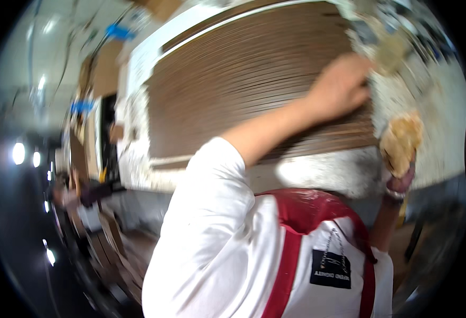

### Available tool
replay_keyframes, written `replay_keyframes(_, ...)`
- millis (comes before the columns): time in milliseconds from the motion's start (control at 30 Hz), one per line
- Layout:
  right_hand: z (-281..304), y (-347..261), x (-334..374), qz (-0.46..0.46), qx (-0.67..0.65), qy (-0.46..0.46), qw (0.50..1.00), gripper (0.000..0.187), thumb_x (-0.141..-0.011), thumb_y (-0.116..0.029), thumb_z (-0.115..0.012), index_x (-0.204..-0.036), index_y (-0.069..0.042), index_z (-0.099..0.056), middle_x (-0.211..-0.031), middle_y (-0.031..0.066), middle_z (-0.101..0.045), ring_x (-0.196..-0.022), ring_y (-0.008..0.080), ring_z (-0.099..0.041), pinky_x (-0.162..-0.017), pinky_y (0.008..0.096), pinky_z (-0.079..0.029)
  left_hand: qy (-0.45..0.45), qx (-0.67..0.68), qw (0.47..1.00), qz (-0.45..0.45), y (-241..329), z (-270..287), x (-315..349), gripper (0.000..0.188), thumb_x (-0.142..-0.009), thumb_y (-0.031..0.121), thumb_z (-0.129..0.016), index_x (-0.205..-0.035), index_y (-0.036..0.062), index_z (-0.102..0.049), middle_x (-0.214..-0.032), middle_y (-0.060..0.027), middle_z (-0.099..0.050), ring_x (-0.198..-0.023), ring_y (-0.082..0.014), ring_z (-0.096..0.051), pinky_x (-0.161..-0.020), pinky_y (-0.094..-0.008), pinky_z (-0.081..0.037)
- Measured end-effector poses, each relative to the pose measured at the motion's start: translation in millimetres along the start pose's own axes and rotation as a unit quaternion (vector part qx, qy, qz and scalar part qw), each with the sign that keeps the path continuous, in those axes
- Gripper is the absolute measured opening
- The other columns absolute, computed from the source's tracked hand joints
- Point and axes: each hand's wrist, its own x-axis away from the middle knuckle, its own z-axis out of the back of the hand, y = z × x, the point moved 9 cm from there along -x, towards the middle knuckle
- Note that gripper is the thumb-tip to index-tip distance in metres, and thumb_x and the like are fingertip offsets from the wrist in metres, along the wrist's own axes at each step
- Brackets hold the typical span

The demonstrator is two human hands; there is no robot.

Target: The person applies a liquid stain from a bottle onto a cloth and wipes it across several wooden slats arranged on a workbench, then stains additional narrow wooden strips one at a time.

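Lying under left fingers: slats; in right fingers: tan wad.

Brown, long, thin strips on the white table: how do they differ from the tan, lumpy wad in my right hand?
The strips form a lined rectangle; the wad is smaller and irregular. The strips are dark brown; the wad is yellowish tan. The strips lie flat; your right hand holds the wad.

Glaring lamps at left, motion-blurred fingers, black fisheye rim
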Motion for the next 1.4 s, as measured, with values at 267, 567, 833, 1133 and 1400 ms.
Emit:
replay_keyframes(267, -227.0, 118.2, -7.4, -0.223, 0.045, -0.157, 0.961, 0.057, -0.093, -0.033, -0.059, -0.135, 0.002, -0.044, -0.128, 0.0185, -0.057, -0.110, 0.0293, -0.062, -0.091, 0.0412, -0.055, -0.060, -0.192, 0.940, 0.277, 75.9, 170.4, 252.9, 0.055, -0.077, 0.014, -0.072, -0.127, 0.0031, -0.053, -0.131, -0.0173, -0.052, -0.118, -0.0355, -0.052, -0.097, -0.0444, -0.044)
replay_keyframes(567, -492.1, 286.3, 112.3, -0.103, 0.366, -0.537, 0.753, 0.045, -0.083, -0.017, -0.071, -0.123, -0.004, -0.056, -0.116, 0.0101, -0.061, -0.104, 0.0200, -0.061, -0.087, 0.0312, -0.051, -0.128, -0.324, 0.899, 0.267, 57.2, 189.7, 331.6, 0.056, -0.085, 0.026, -0.061, -0.134, 0.0031, -0.048, -0.142, -0.0137, -0.046, -0.132, -0.0292, -0.043, -0.109, -0.0447, -0.034)
replay_keyframes(833, -508.0, 420.7, 243.1, 0.344, 0.491, -0.759, 0.254, 0.014, -0.072, -0.009, -0.062, -0.085, -0.007, -0.064, -0.093, 0.0088, -0.061, -0.087, 0.0287, -0.061, -0.070, 0.0406, -0.052, 0.051, -0.266, 0.936, 0.226, 43.1, 186.7, 357.3, 0.029, -0.077, 0.017, -0.059, -0.102, 0.0053, -0.067, -0.105, -0.0091, -0.064, -0.104, -0.0266, -0.060, -0.088, -0.0432, -0.048)
replay_keyframes(1133, -512.7, 418.4, 248.0, 0.323, 0.533, -0.752, 0.215, 0.017, -0.073, -0.009, -0.064, -0.089, -0.007, -0.062, -0.091, 0.0105, -0.060, -0.083, 0.0318, -0.061, -0.065, 0.0430, -0.052, 0.075, -0.330, 0.910, 0.240, 43.3, 195.5, 359.5, 0.035, -0.077, 0.013, -0.059, -0.111, 0.0052, -0.064, -0.106, -0.0126, -0.064, -0.097, -0.0269, -0.063, -0.079, -0.0389, -0.054)
replay_keyframes(1400, -594.5, 533.3, 290.4, 0.303, 0.551, -0.712, 0.313, 0.015, -0.082, -0.010, -0.059, -0.095, -0.004, -0.063, -0.089, 0.0146, -0.064, -0.082, 0.0317, -0.064, -0.072, 0.0394, -0.054, 0.020, -0.237, 0.921, 0.310, 25.7, 177.1, 375.1, 0.039, -0.090, 0.021, -0.051, -0.125, 0.0050, -0.057, -0.126, -0.0136, -0.058, -0.119, -0.0293, -0.054, -0.102, -0.0431, -0.041)
